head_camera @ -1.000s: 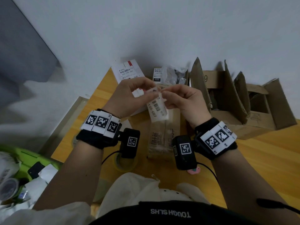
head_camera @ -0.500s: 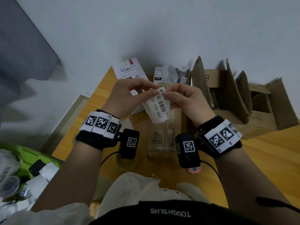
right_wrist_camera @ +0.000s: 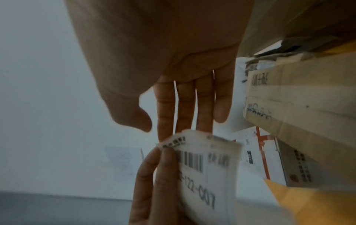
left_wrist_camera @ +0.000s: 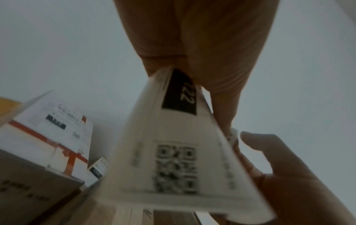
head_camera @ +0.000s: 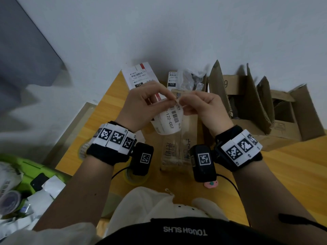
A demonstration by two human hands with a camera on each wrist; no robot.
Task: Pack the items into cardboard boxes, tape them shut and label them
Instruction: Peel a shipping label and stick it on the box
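Observation:
A white shipping label (head_camera: 169, 122) with a barcode and "122-C07" hangs curled between my hands, above a taped brown box (head_camera: 178, 149) with handwriting on it. My left hand (head_camera: 172, 101) pinches the label's top corner between thumb and finger; the right wrist view shows this pinch (right_wrist_camera: 159, 152). My right hand (head_camera: 180, 103) meets the same top edge. In the right wrist view its fingertips (right_wrist_camera: 185, 127) touch the label (right_wrist_camera: 208, 167) from behind, with the thumb apart. The left wrist view shows the label's QR code (left_wrist_camera: 173, 152).
A white labelled box with a red stripe (head_camera: 136, 76) and a labelled parcel with a plastic bag (head_camera: 187, 80) stand by the wall. Open cardboard boxes (head_camera: 247, 96) fill the right. A tape roll (head_camera: 136, 179) lies on the wooden table (head_camera: 283, 174). A green bin (head_camera: 26, 170) sits at the left.
The label has turned its printed face upward and now bows out below my fingers. Both hands stayed together at its top edge and rose slightly.

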